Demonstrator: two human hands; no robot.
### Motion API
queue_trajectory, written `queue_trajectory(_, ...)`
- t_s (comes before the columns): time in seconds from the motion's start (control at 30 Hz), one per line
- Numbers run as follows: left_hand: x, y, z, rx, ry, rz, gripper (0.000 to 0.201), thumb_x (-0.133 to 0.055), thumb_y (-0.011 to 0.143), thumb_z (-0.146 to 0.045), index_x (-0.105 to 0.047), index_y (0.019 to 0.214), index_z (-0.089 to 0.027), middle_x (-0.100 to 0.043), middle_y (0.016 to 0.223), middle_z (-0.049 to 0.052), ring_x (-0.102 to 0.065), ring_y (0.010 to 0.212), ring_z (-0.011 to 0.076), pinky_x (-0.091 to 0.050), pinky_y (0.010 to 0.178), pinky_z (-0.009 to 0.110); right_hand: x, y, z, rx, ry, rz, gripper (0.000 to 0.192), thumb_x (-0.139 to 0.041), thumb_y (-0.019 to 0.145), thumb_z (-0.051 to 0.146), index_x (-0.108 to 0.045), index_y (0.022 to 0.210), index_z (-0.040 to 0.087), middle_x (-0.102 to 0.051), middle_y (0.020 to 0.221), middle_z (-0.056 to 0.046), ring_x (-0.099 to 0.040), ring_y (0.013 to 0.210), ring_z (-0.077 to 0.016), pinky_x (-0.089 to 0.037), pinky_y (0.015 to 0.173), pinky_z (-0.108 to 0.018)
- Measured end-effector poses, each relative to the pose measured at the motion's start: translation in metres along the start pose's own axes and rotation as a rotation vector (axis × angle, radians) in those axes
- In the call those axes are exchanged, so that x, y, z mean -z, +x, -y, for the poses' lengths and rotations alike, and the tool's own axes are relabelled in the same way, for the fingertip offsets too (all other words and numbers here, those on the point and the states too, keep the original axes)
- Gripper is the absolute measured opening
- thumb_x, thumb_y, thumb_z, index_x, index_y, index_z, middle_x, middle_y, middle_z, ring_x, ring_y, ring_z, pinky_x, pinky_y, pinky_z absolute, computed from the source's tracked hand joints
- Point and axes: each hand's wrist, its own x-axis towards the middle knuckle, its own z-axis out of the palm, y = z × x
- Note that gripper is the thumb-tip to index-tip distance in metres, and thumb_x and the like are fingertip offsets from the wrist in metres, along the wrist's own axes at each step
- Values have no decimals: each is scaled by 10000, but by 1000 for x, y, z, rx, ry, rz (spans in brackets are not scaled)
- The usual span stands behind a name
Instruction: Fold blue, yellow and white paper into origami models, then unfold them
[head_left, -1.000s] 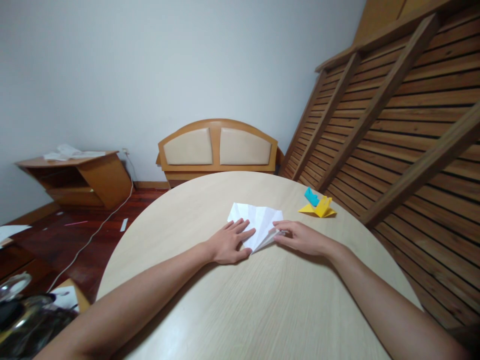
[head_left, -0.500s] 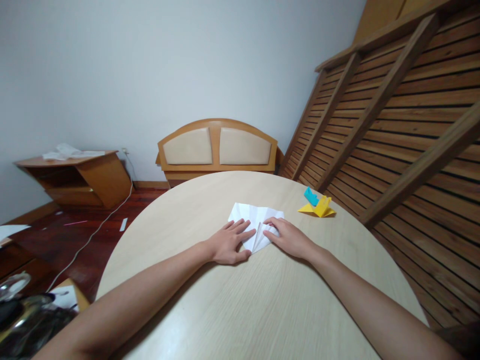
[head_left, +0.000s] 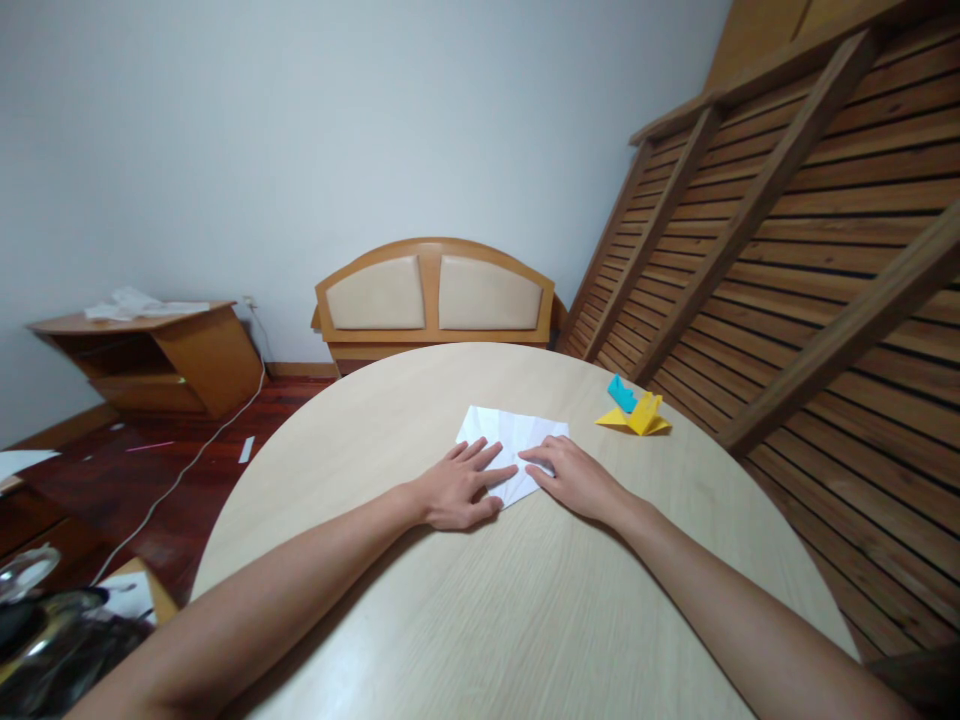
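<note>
A creased white paper [head_left: 511, 432] lies flat on the round pale wooden table [head_left: 525, 620]. My left hand [head_left: 456, 488] rests palm down on its near left part, fingers spread. My right hand [head_left: 568, 478] presses flat on the paper's near right part, fingertips pointing left and almost meeting those of the left hand. Neither hand grips anything; both only press on the sheet.
A folded yellow paper piece [head_left: 639, 416] and a small teal one [head_left: 622, 393] sit at the table's far right. A slatted wooden frame [head_left: 787, 230] leans on the right. A bench [head_left: 433, 298] and a low shelf [head_left: 150, 355] stand by the wall.
My right hand has slid left across the paper, folding its right flap flat toward the middle. My left hand has stayed in place.
</note>
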Motion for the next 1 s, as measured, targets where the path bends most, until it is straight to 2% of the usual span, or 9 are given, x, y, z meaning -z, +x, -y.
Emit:
queue_trajectory(0.13, 0, 1, -1, 19, -9, -4, 593, -395, 978, -579, -365, 1514, -326, -197, 1631, 100, -168, 1490, 393, -195, 1162, 634, 0, 0, -1, 29, 1, -4, 295, -528, 971, 278, -709, 1195, 211, -646, 1045, -97, -586, 1027, -243, -463, 947, -383)
queue_trajectory(0.43, -5, 2, 2, 5, 7, -30, 676, -494, 925, -605, -355, 1518, -313, -222, 1624, 119, -186, 1480, 418, -220, 1147, 642, 3, -2, 0, 98, -1, 37, 332, -500, 988, 302, -677, 1262, 241, -636, 1183, -104, -548, 1124, -262, -433, 1011, -419)
queue_trajectory(0.67, -5, 3, 2, 19, -10, -11, 545, -334, 1014, -525, -358, 1517, -314, -217, 1627, 111, -181, 1487, 396, -206, 1144, 656, 10, -2, 2, 83, 59, 66, 312, -482, 995, 290, -703, 1209, 239, -638, 1072, -92, -578, 1044, -235, -455, 946, -375)
queue_trajectory(0.83, -6, 3, 4, -5, -8, -36, 512, -400, 1008, -471, -398, 1497, -319, -240, 1617, 121, -206, 1477, 411, -225, 1129, 673, 10, -2, 1, 79, 75, 65, 304, -499, 988, 312, -713, 1197, 251, -625, 1053, -88, -578, 1030, -233, -456, 935, -369)
queue_trajectory(1.0, -3, 2, 3, -8, -12, -8, 515, -418, 1000, -480, -409, 1492, -331, -224, 1620, 124, -188, 1475, 432, -226, 1121, 686, 13, -3, 1, 89, 86, 93, 312, -521, 975, 325, -702, 1223, 269, -618, 1067, -85, -576, 1036, -233, -452, 953, -380)
